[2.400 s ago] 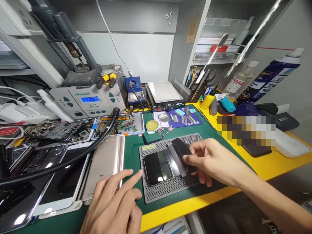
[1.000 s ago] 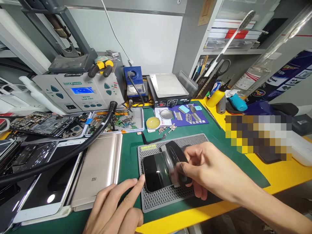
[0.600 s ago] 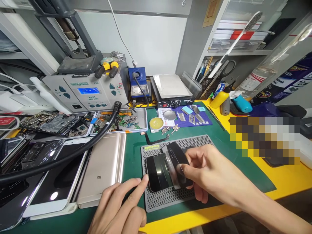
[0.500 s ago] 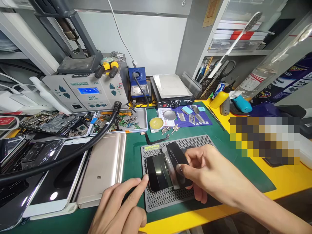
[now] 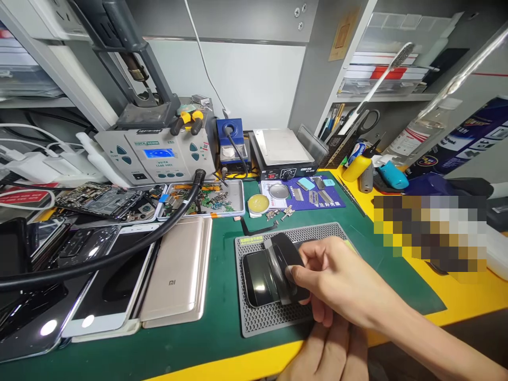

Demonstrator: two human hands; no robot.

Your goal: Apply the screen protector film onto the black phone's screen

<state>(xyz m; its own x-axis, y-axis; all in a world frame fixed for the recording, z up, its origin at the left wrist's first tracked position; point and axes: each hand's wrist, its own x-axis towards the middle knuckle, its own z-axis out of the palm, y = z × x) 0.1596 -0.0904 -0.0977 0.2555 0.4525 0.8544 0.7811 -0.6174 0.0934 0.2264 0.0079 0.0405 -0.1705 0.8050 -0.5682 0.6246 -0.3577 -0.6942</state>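
Our right hand (image 5: 337, 280) pinches the curled film (image 5: 283, 264) over the phone (image 5: 260, 272), lengthwise left-right; left hand (image 5: 333, 354) lies slack below.

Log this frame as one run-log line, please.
right hand: holds curled film over phone | left hand: low, off phone | phone on grey mat

Bare green mat (image 5: 222, 317) lay open at nine o'clock of the grey honeycomb pad (image 5: 273, 312), hemmed farther out by the gold phone (image 5: 174, 275), with loose screws and brackets (image 5: 280, 214) at twelve.
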